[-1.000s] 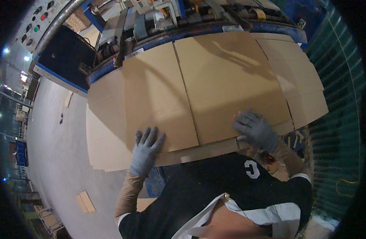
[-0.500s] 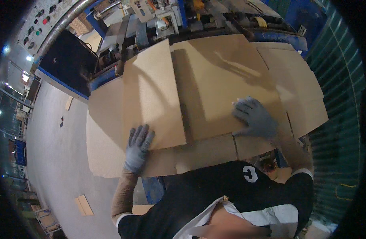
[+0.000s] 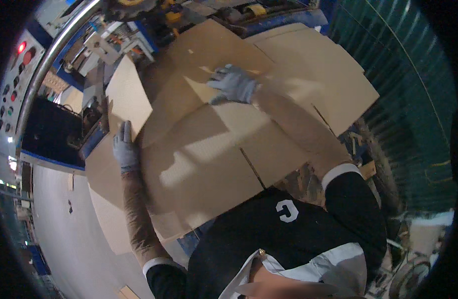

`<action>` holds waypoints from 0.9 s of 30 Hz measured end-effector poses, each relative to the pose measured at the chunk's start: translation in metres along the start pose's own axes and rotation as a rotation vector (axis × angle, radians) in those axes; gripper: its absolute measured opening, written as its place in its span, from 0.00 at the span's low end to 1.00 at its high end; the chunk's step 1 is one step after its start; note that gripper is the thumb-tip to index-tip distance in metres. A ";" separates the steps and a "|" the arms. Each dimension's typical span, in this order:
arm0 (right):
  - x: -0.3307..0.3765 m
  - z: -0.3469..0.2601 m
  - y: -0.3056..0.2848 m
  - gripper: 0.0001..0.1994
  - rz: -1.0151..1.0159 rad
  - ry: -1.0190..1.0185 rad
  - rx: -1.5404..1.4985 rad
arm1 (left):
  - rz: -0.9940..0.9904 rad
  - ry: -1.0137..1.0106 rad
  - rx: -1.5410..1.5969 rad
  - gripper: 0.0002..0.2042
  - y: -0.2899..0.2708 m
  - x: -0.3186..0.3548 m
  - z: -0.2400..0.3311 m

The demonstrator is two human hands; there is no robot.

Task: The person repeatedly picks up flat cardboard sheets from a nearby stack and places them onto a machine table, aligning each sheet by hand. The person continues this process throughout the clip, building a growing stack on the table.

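Large flat sheet of brown corrugated cardboard, creased into panels, topmost on a stack of like sheets. Spread from 7 o'clock up toward 1 o'clock. Left flap folded up at 10 o'clock. Slit cut near 5 o'clock edge.

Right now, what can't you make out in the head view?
- Left hand fingertips: hidden behind the raised cardboard flap.
- Right hand: motion-blurred, so its contact with the cardboard sheet is unclear.
- Machine behind the sheet: mostly covered by cardboard, cut off at the top edge.
- Control panel: small, dark.
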State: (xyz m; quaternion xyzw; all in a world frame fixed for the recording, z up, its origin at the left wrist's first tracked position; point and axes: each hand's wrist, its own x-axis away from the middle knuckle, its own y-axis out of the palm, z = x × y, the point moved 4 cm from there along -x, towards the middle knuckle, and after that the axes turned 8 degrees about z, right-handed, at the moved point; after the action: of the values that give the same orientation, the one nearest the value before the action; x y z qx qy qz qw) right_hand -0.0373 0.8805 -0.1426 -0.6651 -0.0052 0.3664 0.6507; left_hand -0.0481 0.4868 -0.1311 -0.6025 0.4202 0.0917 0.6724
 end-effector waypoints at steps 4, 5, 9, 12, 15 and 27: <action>-0.030 -0.007 0.018 0.27 0.072 0.145 0.182 | -0.198 -0.290 -0.277 0.26 0.018 -0.023 -0.007; -0.034 -0.005 0.014 0.25 0.082 0.188 0.108 | -0.181 -0.389 -0.127 0.26 0.015 -0.022 -0.009; 0.043 0.038 -0.049 0.21 -0.008 0.411 -0.029 | -0.104 -0.567 0.046 0.31 -0.041 0.039 -0.024; 0.224 0.109 -0.131 0.15 0.309 1.137 0.090 | 0.411 -0.606 -0.002 0.29 -0.141 0.141 -0.042; 0.406 0.154 -0.157 0.16 1.388 1.593 -0.335 | 0.204 -1.405 -0.115 0.30 -0.191 0.263 -0.054; 0.277 0.110 -0.265 0.21 1.203 1.032 -0.755 | 0.638 -1.292 0.724 0.20 -0.207 0.328 -0.087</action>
State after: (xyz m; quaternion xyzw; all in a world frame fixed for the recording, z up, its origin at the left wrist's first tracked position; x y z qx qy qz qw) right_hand 0.2353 1.1499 -0.0325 -0.8086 0.5204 0.2745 0.0050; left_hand 0.2494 0.2306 -0.1946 -0.0264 0.1040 0.4677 0.8774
